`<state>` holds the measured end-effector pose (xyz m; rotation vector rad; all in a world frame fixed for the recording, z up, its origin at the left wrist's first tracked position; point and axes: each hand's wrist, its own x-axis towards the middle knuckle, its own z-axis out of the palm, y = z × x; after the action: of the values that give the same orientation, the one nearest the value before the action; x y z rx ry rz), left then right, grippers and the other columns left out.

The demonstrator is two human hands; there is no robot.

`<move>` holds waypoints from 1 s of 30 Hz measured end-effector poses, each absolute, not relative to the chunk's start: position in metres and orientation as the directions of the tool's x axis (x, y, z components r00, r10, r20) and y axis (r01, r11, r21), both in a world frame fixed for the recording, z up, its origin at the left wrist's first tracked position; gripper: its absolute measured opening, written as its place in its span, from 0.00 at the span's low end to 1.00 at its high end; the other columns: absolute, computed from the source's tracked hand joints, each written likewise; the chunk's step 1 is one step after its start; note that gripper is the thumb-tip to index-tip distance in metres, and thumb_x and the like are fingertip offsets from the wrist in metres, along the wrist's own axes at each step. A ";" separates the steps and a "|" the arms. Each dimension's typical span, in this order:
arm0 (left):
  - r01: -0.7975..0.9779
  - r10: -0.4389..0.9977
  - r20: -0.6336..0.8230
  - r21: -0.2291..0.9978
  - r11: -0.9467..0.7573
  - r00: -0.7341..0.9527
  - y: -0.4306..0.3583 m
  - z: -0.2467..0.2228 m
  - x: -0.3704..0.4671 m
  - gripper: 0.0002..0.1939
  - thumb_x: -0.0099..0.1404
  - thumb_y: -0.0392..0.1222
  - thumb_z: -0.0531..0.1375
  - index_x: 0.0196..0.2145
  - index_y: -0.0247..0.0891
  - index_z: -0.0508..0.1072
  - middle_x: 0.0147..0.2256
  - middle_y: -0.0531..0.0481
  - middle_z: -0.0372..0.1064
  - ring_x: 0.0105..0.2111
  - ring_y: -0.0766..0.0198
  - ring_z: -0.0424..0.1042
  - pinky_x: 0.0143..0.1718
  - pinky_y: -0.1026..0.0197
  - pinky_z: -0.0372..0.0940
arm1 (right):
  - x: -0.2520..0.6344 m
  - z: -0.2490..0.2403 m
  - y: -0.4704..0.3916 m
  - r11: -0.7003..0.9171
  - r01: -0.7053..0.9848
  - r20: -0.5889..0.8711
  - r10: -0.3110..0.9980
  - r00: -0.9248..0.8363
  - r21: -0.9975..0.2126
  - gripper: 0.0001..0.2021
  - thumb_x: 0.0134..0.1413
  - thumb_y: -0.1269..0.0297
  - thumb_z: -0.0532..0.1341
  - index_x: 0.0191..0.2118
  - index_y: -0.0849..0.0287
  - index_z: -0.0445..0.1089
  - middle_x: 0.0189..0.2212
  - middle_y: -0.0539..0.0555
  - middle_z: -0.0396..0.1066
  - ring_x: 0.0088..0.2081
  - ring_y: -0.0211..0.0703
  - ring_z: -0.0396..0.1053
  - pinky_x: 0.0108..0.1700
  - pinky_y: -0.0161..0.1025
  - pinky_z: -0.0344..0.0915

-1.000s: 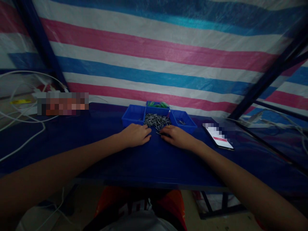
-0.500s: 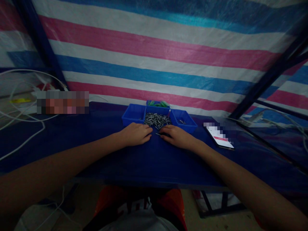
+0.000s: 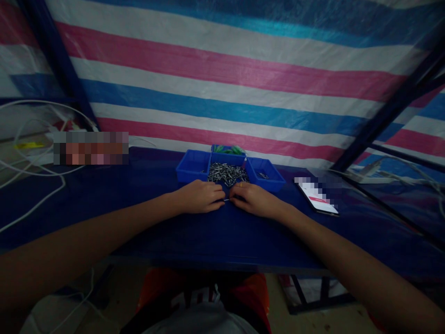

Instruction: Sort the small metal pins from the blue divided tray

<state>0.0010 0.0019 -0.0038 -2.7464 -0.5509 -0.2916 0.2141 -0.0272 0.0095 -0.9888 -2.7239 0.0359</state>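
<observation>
A small thin metal piece [image 3: 226,199] spans the narrow gap between my two hands, just above the blue table [image 3: 208,241]. My left hand [image 3: 203,196] has its fingers closed at the piece's left end. On the other side my right hand [image 3: 253,198], with a ring on one finger, pinches its right end. Right behind the hands lies a heap of small metal pieces [image 3: 227,173]. The fingertips partly hide the piece.
Blue bins stand left [image 3: 193,167] and right [image 3: 266,174] of the heap; a back bin [image 3: 228,160] holds green items. A lit phone [image 3: 318,197] lies to the right. White cables [image 3: 55,195] loop at the far left. A striped sheet [image 3: 222,93] hangs behind.
My left hand has moved slightly right and nearer to me, up to the metal piece. My right hand has shifted a little toward me, with the piece still in its fingers.
</observation>
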 end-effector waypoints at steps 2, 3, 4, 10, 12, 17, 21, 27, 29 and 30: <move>0.404 0.331 0.274 -0.277 -0.872 0.903 0.003 -0.005 0.001 0.12 0.67 0.45 0.49 0.37 0.38 0.68 0.33 0.51 0.68 0.35 0.65 0.68 0.29 0.66 0.59 | 0.214 0.010 -0.028 0.777 0.621 0.222 0.627 -0.747 -0.105 0.06 0.57 0.70 0.54 0.36 0.63 0.67 0.32 0.55 0.66 0.35 0.40 0.64 0.40 0.37 0.61; 0.401 0.325 0.280 -0.283 -0.871 0.904 0.003 -0.006 0.001 0.12 0.67 0.45 0.49 0.36 0.38 0.68 0.33 0.51 0.68 0.35 0.65 0.68 0.29 0.66 0.59 | 0.213 0.010 -0.028 0.779 0.618 0.224 0.624 -0.748 -0.106 0.06 0.57 0.70 0.53 0.37 0.63 0.67 0.32 0.55 0.66 0.36 0.40 0.64 0.40 0.37 0.61; 0.398 0.319 0.284 -0.290 -0.871 0.904 0.003 -0.006 0.002 0.11 0.67 0.45 0.49 0.36 0.38 0.68 0.33 0.51 0.68 0.35 0.65 0.68 0.28 0.66 0.59 | 0.213 0.010 -0.028 0.780 0.617 0.225 0.623 -0.749 -0.107 0.06 0.57 0.69 0.53 0.37 0.63 0.67 0.33 0.55 0.66 0.36 0.40 0.64 0.40 0.37 0.61; 0.443 0.346 0.324 -0.302 -0.844 0.880 0.001 -0.002 0.002 0.09 0.66 0.42 0.50 0.35 0.38 0.68 0.32 0.51 0.68 0.34 0.64 0.68 0.28 0.65 0.58 | 0.215 0.014 -0.029 0.758 0.646 0.199 0.649 -0.734 -0.088 0.08 0.58 0.66 0.53 0.37 0.63 0.68 0.31 0.55 0.67 0.34 0.40 0.65 0.38 0.37 0.61; 0.460 0.360 0.336 -0.297 -0.837 0.871 0.000 -0.001 0.003 0.09 0.66 0.42 0.50 0.35 0.37 0.68 0.31 0.51 0.67 0.33 0.64 0.68 0.28 0.65 0.59 | 0.215 0.015 -0.028 0.762 0.640 0.185 0.646 -0.741 -0.096 0.09 0.59 0.65 0.53 0.36 0.63 0.69 0.31 0.55 0.68 0.34 0.40 0.66 0.38 0.37 0.61; 0.465 0.357 0.356 -0.289 -0.837 0.864 -0.001 0.001 0.003 0.10 0.66 0.42 0.50 0.34 0.36 0.67 0.31 0.51 0.67 0.33 0.64 0.68 0.29 0.65 0.59 | 0.215 0.015 -0.027 0.769 0.630 0.173 0.639 -0.750 -0.108 0.09 0.59 0.65 0.53 0.37 0.62 0.69 0.32 0.55 0.68 0.34 0.39 0.66 0.38 0.36 0.61; 0.459 0.343 0.381 -0.272 -0.846 0.858 -0.001 0.001 0.003 0.11 0.66 0.43 0.49 0.35 0.36 0.68 0.32 0.50 0.67 0.33 0.65 0.68 0.30 0.65 0.60 | 0.215 0.014 -0.027 0.763 0.639 0.172 0.645 -0.745 -0.092 0.08 0.58 0.67 0.54 0.36 0.62 0.68 0.31 0.54 0.67 0.33 0.38 0.65 0.37 0.36 0.60; 0.417 0.274 0.444 -0.265 -0.869 0.853 -0.003 0.004 0.003 0.13 0.67 0.44 0.48 0.36 0.36 0.69 0.32 0.49 0.67 0.35 0.64 0.67 0.33 0.65 0.61 | 0.216 0.013 -0.028 0.771 0.630 0.206 0.634 -0.745 -0.091 0.08 0.59 0.67 0.52 0.36 0.62 0.67 0.31 0.54 0.66 0.33 0.38 0.64 0.37 0.35 0.60; 0.386 0.230 0.464 -0.276 -0.880 0.856 -0.003 0.005 0.003 0.13 0.67 0.44 0.49 0.36 0.35 0.69 0.33 0.48 0.68 0.36 0.64 0.66 0.35 0.64 0.62 | 0.216 0.013 -0.028 0.772 0.629 0.215 0.632 -0.744 -0.095 0.08 0.59 0.68 0.52 0.36 0.62 0.67 0.31 0.54 0.66 0.33 0.38 0.64 0.37 0.35 0.60; 0.372 0.211 0.471 -0.282 -0.884 0.856 -0.003 0.005 0.003 0.13 0.67 0.44 0.49 0.37 0.35 0.69 0.33 0.48 0.68 0.36 0.63 0.66 0.35 0.64 0.62 | 0.216 0.013 -0.028 0.773 0.627 0.220 0.631 -0.744 -0.098 0.08 0.59 0.68 0.52 0.36 0.62 0.67 0.31 0.54 0.66 0.33 0.38 0.64 0.37 0.35 0.59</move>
<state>0.0028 -0.0032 0.0047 -2.6655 -0.4343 -0.6177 0.2160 -0.0280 0.0130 -0.9841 -2.7264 0.0254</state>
